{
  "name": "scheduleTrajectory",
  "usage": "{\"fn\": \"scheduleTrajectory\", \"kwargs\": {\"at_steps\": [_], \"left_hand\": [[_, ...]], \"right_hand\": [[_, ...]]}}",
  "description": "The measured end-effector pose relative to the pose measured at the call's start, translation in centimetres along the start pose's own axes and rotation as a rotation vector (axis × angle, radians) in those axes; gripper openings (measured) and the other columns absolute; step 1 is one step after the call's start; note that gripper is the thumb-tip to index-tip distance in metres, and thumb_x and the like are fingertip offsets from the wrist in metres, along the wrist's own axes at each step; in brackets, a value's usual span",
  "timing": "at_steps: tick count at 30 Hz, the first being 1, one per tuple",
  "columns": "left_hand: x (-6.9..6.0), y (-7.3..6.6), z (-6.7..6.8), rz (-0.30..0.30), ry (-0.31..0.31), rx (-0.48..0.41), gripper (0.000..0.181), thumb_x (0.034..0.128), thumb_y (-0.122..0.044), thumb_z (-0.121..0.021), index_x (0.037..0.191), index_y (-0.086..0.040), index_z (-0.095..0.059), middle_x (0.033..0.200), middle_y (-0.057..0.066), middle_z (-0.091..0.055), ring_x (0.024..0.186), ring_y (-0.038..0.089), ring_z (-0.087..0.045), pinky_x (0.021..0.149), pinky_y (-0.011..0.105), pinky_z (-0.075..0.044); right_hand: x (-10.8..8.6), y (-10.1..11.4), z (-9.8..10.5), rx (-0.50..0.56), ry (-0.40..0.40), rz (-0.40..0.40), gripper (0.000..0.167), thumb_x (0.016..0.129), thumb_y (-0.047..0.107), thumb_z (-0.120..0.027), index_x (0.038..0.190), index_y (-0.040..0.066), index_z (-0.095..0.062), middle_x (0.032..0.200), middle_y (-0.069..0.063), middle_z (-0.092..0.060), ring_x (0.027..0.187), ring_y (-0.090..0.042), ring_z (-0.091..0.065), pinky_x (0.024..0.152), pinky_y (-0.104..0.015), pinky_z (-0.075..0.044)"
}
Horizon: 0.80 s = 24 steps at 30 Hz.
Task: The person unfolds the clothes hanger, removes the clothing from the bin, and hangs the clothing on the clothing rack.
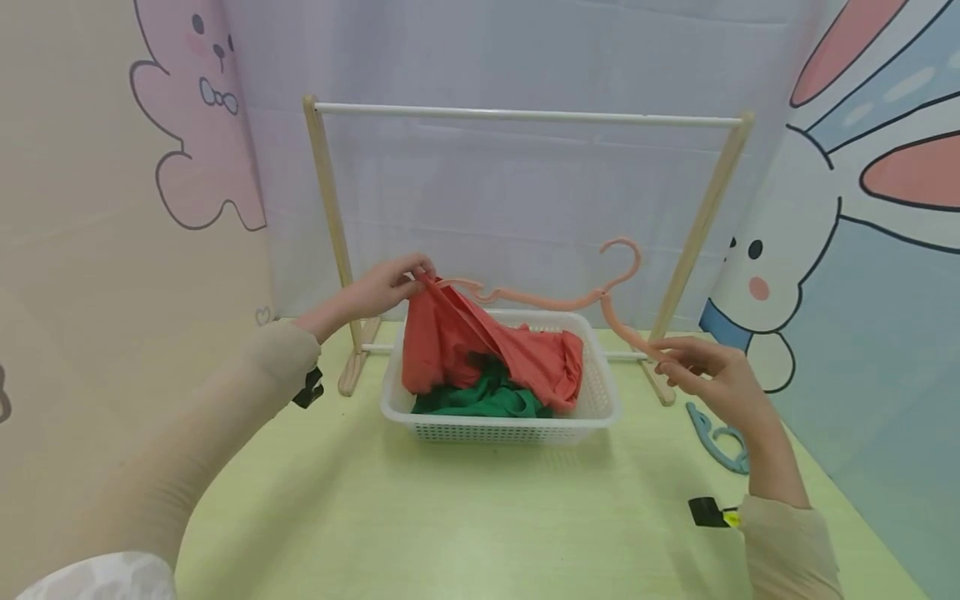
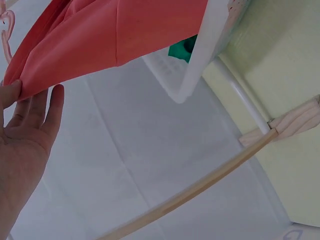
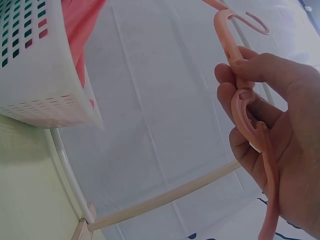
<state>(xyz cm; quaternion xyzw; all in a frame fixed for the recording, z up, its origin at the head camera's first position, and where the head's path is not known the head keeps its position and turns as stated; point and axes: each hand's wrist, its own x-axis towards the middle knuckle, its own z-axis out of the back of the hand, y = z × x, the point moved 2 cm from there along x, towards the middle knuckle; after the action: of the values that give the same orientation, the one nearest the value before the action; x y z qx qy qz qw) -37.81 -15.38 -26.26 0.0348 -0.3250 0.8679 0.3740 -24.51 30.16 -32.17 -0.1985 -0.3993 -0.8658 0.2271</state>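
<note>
A red garment (image 1: pixel 525 354) is partly lifted from a white plastic basket (image 1: pixel 495 429), its upper corner pinched by my left hand (image 1: pixel 386 283). In the right wrist view, my right hand (image 3: pixel 280 115) grips one end of an orange clothes hanger (image 3: pixel 245 112). The hanger's hook points up, and its other end reaches the lifted edge of the red garment; how far it goes into the cloth is hidden. Beneath the red garment, a green cloth (image 1: pixel 487 396) lies in the basket.
Behind the basket stands a rack with a white top bar (image 1: pixel 525 114) and wooden posts (image 1: pixel 701 225). A blue hanger (image 1: pixel 708 437) lies on the pale green table (image 1: pixel 480 517) at the right, near my right forearm. Curtains with cartoon animals surround the table.
</note>
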Motion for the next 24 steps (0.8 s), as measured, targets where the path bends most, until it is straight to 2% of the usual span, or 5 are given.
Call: {"fn": "scheduleTrajectory", "kwargs": {"at_steps": [7,13,15,21,24], "left_hand": [[-0.1,-0.6,-0.2,-0.035,0.059,-0.007,0.025,0.0994,-0.010,-0.058,0.125,-0.010,-0.055,0.110,0.014,-0.066,0.094,0.024,-0.070,0.089,0.043,-0.055],[-0.6,0.3,-0.6,0.081,0.056,0.002,0.025,0.0938,-0.009,-0.066,0.116,-0.001,-0.061,0.105,0.015,-0.068,0.096,0.024,-0.065,0.090,0.041,-0.054],[-0.9,0.6,-0.6,0.095,0.061,0.011,0.019,0.0931,-0.010,-0.068,0.111,-0.002,-0.067,0.102,0.013,-0.071,0.094,0.023,-0.065,0.089,0.039,-0.055],[-1.4,0.8,-0.7,0.054,0.107,-0.008,0.015,0.0943,-0.017,-0.067,0.105,-0.009,-0.076,0.101,0.008,-0.076,0.092,0.017,-0.067,0.087,0.034,-0.056],[-1.4,0.4,-0.8,0.041,0.105,-0.029,0.016,0.0952,-0.019,-0.066,0.105,-0.011,-0.076,0.101,0.006,-0.076,0.091,0.014,-0.065,0.085,0.031,-0.054]], "right_hand": [[0.0,0.4,-0.3,0.040,0.006,0.024,0.028,0.092,-0.002,-0.064,0.119,0.003,-0.068,0.084,0.017,-0.070,0.063,-0.005,-0.062,0.056,-0.020,-0.050],[-0.1,0.4,-0.4,0.060,0.039,0.012,0.024,0.091,-0.001,-0.066,0.114,0.002,-0.070,0.079,0.009,-0.068,0.059,-0.008,-0.061,0.053,-0.022,-0.048],[-0.2,0.4,-0.3,0.061,0.047,0.007,0.024,0.091,-0.001,-0.066,0.114,0.001,-0.070,0.079,0.007,-0.069,0.059,-0.009,-0.062,0.054,-0.022,-0.049],[0.1,0.5,-0.4,0.040,0.057,0.005,0.023,0.090,-0.001,-0.067,0.113,0.002,-0.071,0.080,0.010,-0.070,0.060,-0.008,-0.062,0.055,-0.021,-0.050],[0.4,0.8,-0.6,0.024,0.063,0.019,0.022,0.090,-0.001,-0.067,0.111,0.002,-0.072,0.081,0.014,-0.069,0.061,-0.007,-0.061,0.055,-0.020,-0.051]]}}
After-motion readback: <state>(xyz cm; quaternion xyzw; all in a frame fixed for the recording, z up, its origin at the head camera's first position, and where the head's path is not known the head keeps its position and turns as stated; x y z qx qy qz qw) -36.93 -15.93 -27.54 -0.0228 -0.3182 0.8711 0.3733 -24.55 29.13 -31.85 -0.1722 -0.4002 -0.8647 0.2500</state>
